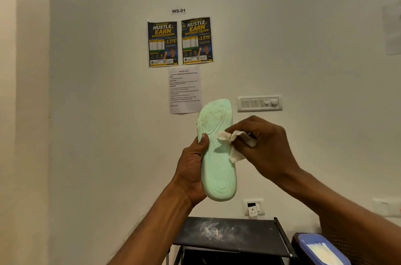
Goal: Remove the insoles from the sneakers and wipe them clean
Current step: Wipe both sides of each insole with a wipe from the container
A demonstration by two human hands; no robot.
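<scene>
Risk: left hand (193, 169) grips insole (219, 174) only along its left edge; right hand (269, 145), pinching bunched wipe (223, 135), may flex it loose and miss toe grime.

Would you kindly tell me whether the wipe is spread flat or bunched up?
Bunched up: the right hand pinches the wipe, creased into a wad, against the insole.
</scene>
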